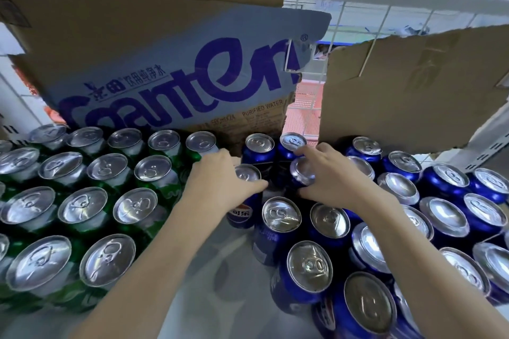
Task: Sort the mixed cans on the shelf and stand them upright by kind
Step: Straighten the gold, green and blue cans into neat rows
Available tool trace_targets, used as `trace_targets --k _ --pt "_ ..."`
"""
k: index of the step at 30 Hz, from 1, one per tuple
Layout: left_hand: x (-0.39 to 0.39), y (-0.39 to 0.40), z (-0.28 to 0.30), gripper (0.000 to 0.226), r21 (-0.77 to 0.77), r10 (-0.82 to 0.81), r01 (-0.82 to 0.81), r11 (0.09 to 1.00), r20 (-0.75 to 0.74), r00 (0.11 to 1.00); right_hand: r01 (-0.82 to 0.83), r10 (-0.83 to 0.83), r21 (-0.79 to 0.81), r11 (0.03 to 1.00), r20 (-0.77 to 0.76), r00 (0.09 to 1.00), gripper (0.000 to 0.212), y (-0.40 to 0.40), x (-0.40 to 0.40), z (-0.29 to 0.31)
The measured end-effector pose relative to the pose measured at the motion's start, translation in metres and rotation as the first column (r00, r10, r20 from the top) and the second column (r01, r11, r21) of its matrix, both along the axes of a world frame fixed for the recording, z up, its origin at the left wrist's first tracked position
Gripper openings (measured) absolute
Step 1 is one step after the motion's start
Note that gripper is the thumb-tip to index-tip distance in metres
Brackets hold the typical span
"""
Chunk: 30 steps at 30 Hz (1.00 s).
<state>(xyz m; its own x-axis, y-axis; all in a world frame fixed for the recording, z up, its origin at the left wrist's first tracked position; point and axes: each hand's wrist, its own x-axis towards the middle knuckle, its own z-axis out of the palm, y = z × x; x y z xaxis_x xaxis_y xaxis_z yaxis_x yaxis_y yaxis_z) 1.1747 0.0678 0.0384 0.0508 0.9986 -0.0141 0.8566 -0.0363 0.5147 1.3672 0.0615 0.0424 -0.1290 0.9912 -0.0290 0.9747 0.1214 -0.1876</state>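
1. Left hand (220, 176) grips a blue can (243, 201) from its left side, fingers curled round the body near the rim. The can stands upright, logo facing the camera, at the left edge of the blue group.
2. Right hand (329, 173) grips a second blue can (301, 175), fingers over the top and thumb low on the side. This can looks tilted, lid leaning toward the left hand; its base is hidden.
3. Green cans (82, 201) stand upright in rows to the left of the left hand; the nearest one (199, 146) sits just beyond its knuckles. Other blue cans (440, 212) crowd right of and nearer than the right hand. A bare strip of shelf (214, 270) runs under the forearms between the two kinds.
4. Judgement: sorting is nearly done; the step in hand is seating these two in the blue block.
5. To do it well: bring the tilted can vertical before letting go, base flat on the shelf.
6. Slide the left-hand can rightward against its blue neighbours, away from the green column, so the gap stays readable.
7. Risk: two blue cans (260, 146) just beyond the fingertips stand close; a wide wrist sweep may knock them into the cardboard box (176, 77) behind.
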Motion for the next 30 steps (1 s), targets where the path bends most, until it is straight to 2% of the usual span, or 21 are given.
trace_targets --k 2,6,9,12,16,18,23,27,30 --pt "-0.005 -0.005 0.007 0.044 0.01 0.038 -0.037 0.999 -0.074 0.997 -0.009 0.009 0.014 1.0 -0.021 1.0 0.071 0.001 -0.004 0.002" --pt "-0.007 -0.014 0.017 0.053 -0.004 0.07 -0.073 0.997 -0.227 0.971 -0.038 0.038 0.01 0.999 -0.089 0.995 0.076 0.002 -0.012 0.013" --pt "-0.007 -0.014 0.012 0.044 -0.035 0.055 -0.063 0.997 -0.193 0.98 -0.022 0.024 0.015 1.0 -0.19 0.981 0.074 -0.001 -0.012 0.033" --pt "-0.007 -0.011 -0.005 0.074 -0.056 0.008 -0.017 0.998 -0.15 0.989 0.015 0.003 0.068 0.998 -0.253 0.968 0.069 -0.006 -0.008 0.044" --pt "-0.002 -0.015 -0.021 0.058 0.079 -0.126 0.131 0.988 -0.07 0.99 0.068 -0.027 0.127 0.99 -0.302 0.953 0.059 -0.016 -0.001 0.043" --pt "-0.001 -0.016 -0.022 0.058 0.073 -0.159 0.164 0.984 -0.066 0.985 0.079 -0.044 0.114 0.99 -0.281 0.959 0.058 -0.018 0.002 0.039" --pt "-0.009 -0.016 -0.018 0.076 -0.009 -0.238 0.238 0.971 -0.116 0.964 0.072 -0.069 0.016 0.997 -0.17 0.983 0.059 -0.013 0.002 0.022" --pt "-0.012 -0.018 -0.011 0.074 -0.003 -0.173 0.175 0.985 -0.156 0.972 0.067 -0.065 0.016 0.998 -0.089 0.994 0.059 -0.008 0.002 0.01" --pt "-0.014 -0.019 -0.008 0.07 -0.018 -0.08 0.078 0.997 -0.18 0.981 0.029 -0.036 -0.063 0.998 -0.12 0.992 0.059 -0.002 0.002 0.004"
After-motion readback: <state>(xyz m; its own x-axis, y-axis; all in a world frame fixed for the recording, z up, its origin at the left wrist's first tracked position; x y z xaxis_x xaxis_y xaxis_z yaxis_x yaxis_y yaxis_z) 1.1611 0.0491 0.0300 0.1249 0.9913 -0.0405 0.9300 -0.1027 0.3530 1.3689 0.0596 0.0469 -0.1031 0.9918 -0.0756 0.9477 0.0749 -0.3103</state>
